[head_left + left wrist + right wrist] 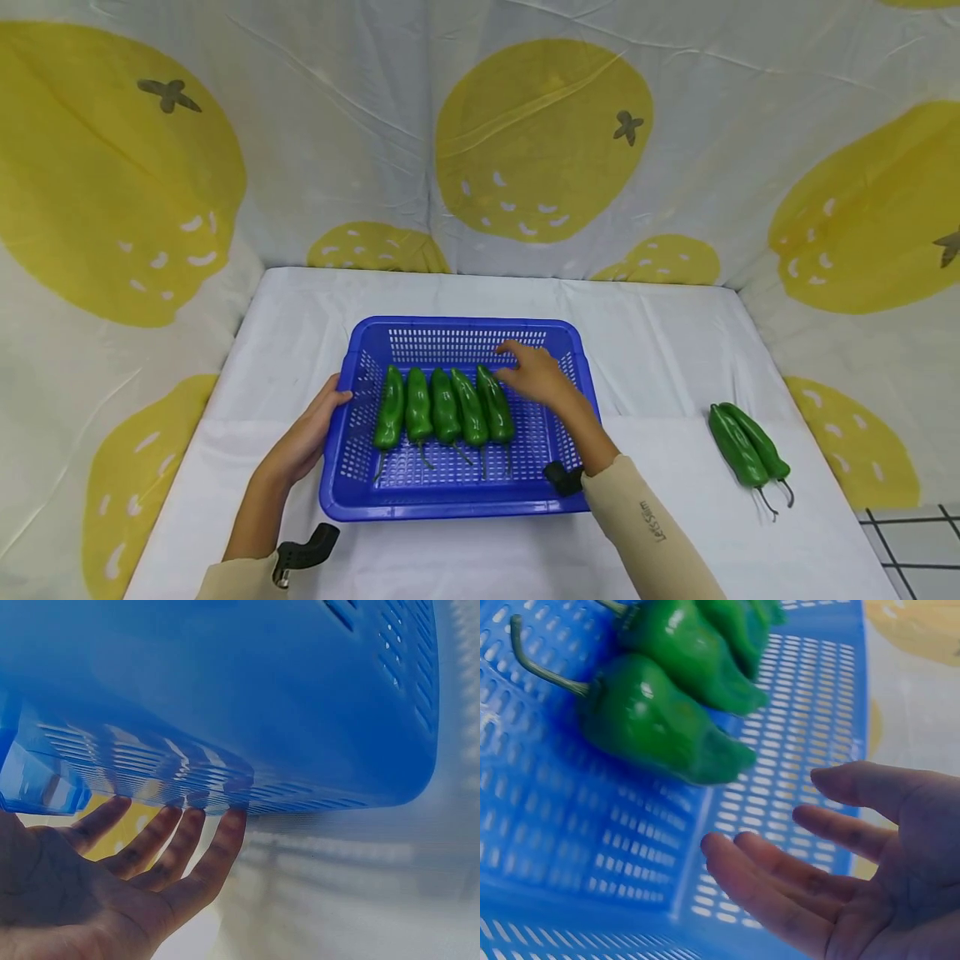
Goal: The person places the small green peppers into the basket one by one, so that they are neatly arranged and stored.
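Note:
A blue plastic basket (457, 504) with slotted walls stands in front of me. Several long green peppers (445, 408) lie in it side by side, stems toward me. My left hand (303, 433) holds the basket's left side, thumb over the rim; in the left wrist view its fingertips (234, 817) touch the slotted outer wall. Inside the basket's right part, my right hand (534, 372) hovers beside the tip of the rightmost pepper (652, 724). Its fingers are spread and loosely bent, with nothing between them.
Two more green peppers (750, 446) lie together on the white-covered table (675, 500), right of the basket. Cloth walls (360, 142) printed with yellow fruit rise behind and on both sides. A dark wrist mount (562, 479) on my right arm overlaps the basket's near right corner.

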The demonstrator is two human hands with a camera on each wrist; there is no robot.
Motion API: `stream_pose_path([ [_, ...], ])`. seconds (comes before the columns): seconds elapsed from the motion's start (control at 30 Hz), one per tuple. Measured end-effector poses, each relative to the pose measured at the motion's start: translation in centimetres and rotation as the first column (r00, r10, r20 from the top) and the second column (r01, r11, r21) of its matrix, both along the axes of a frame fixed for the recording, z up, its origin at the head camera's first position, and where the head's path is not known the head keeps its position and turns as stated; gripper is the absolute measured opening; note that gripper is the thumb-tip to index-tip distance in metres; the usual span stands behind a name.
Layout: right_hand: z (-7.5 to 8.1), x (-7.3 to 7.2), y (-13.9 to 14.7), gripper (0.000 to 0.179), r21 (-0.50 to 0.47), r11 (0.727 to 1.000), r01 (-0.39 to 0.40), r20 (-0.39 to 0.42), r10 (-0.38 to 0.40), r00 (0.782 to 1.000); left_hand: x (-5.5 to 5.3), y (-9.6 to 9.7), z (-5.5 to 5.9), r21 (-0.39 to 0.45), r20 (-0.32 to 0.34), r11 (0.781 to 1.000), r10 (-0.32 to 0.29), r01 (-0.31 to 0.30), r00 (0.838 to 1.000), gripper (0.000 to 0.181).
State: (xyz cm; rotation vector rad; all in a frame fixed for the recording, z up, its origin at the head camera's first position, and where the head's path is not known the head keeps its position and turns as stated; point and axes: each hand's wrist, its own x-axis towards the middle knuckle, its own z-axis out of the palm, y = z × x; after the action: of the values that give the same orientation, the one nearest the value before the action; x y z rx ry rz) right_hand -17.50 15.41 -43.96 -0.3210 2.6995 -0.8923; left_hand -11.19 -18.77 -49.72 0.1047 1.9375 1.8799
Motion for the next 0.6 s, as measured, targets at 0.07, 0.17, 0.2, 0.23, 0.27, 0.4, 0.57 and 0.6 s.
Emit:
stream_pose_path([
  [0.07,0.7,0.0,0.5,0.039,-0.025,1.000,0.005,-0.018,-0.006,1.000,0.0,0.0,0.0,-0.003,0.003,1.000,0.003,-0.003,1.000,0.060],
  [0.17,1.8,0.1,1.4,0.038,-0.056,0.998,0.017,-0.038,-0.019,0.999,0.0,0.0,0.0,-0.002,0.009,1.000,0.004,-0.004,1.000,0.060],
  [0.2,2.1,0.1,1.8,0.039,-0.069,0.997,0.022,-0.035,-0.024,0.999,0.0,0.1,0.0,-0.002,0.009,1.000,0.003,-0.003,1.000,0.060],
  [0.23,2.5,0.1,2.3,0.039,-0.077,0.997,0.029,-0.042,-0.032,0.999,0.0,0.1,-0.1,0.000,0.010,1.000,0.003,-0.003,1.000,0.060],
  [0.27,2.8,0.2,2.8,0.038,-0.085,0.996,0.037,-0.047,-0.041,0.998,0.0,0.1,-0.1,0.000,0.010,1.000,0.002,-0.002,1.000,0.060],
  [0.4,3.6,0.4,5.1,0.039,-0.089,0.994,0.070,-0.071,-0.077,0.994,0.0,0.1,-0.2,0.002,0.004,1.000,-0.005,0.005,1.000,0.061],
  [0.57,3.9,0.6,8.2,0.038,-0.071,0.987,0.146,-0.092,-0.152,0.984,-0.1,-0.1,-0.3,0.001,-0.009,1.000,-0.007,0.007,1.000,0.060],
  [0.6,3.8,0.7,8.9,0.037,-0.068,0.985,0.162,-0.095,-0.168,0.981,0.0,-0.1,-0.3,-0.001,-0.010,1.000,-0.006,0.006,1.000,0.061],
])
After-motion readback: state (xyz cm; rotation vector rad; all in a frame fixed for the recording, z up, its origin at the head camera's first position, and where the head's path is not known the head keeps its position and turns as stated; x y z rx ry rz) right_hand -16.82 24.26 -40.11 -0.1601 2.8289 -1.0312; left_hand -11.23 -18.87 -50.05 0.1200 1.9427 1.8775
